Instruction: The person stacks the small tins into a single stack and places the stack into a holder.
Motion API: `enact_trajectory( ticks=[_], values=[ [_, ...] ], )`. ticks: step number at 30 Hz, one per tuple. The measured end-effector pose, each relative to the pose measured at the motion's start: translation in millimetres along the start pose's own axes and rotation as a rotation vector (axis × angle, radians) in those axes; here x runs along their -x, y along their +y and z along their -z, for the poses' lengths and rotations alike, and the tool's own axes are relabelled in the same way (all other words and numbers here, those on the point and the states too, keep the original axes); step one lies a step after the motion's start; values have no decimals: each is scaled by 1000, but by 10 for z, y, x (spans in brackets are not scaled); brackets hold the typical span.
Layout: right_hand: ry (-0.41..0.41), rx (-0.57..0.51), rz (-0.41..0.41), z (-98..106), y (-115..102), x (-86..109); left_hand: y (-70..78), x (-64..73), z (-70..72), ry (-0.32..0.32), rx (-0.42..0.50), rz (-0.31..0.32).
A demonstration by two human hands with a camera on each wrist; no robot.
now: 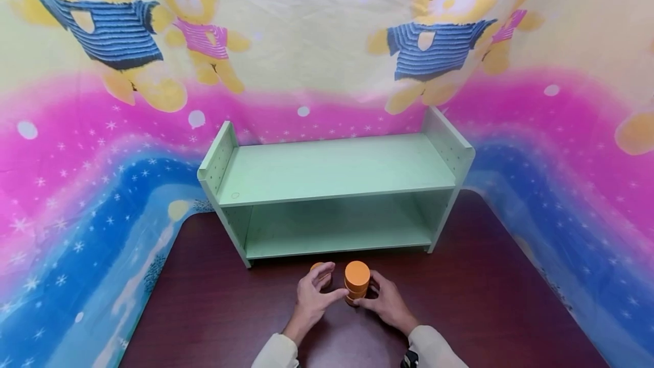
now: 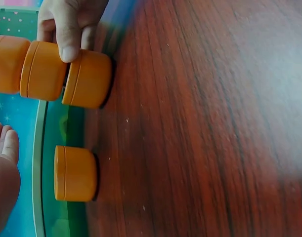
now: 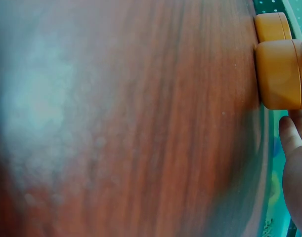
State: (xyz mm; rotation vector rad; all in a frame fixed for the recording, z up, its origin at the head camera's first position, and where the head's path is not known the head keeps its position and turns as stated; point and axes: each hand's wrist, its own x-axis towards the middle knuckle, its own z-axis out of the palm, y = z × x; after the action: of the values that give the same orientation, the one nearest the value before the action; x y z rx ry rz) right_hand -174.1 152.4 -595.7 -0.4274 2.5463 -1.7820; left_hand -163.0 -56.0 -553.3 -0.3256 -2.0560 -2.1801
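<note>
Three small orange lidded jars (image 1: 357,277) stand in a stack on the table, with a narrow dark gap between the middle and bottom jars (image 2: 89,79). My right hand (image 1: 389,303) grips the stack from the right, its thumb (image 2: 68,52) near the join of the lower two. Left of the stack my left hand (image 1: 313,295) has its fingers extended and thumb towards the jars; the left wrist view shows it apart from them. A fourth orange jar (image 2: 75,174) stands alone on the table, partly hidden behind my left hand in the head view.
Just behind the jars stands a pale green two-tier shelf (image 1: 332,169) with raised side panels. The dark red wood-grain table (image 1: 214,300) reaches to both sides. A curtain printed with bears (image 1: 306,44) surrounds the table's back and sides.
</note>
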Motion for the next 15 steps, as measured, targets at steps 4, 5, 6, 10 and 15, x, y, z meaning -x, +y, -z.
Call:
enact_trajectory(
  ticks=[4, 5, 6, 10, 15],
  values=[
    [0, 5, 4, 5, 7, -1, -8, 12, 46, 12, 2, 21],
    [-1, 4, 2, 6, 7, -2, -10, 13, 57, 15, -1, 20],
    [-2, 4, 1, 7, 8, -3, -11, 16, 69, 17, -4, 17],
    [-4, 5, -5, 8, 7, -4, -8, 22, 110, 22, -22, 8],
    [-10, 0, -11, 9, 0, -5, 38, 32, 145, 26, -32, 11]
  ],
)
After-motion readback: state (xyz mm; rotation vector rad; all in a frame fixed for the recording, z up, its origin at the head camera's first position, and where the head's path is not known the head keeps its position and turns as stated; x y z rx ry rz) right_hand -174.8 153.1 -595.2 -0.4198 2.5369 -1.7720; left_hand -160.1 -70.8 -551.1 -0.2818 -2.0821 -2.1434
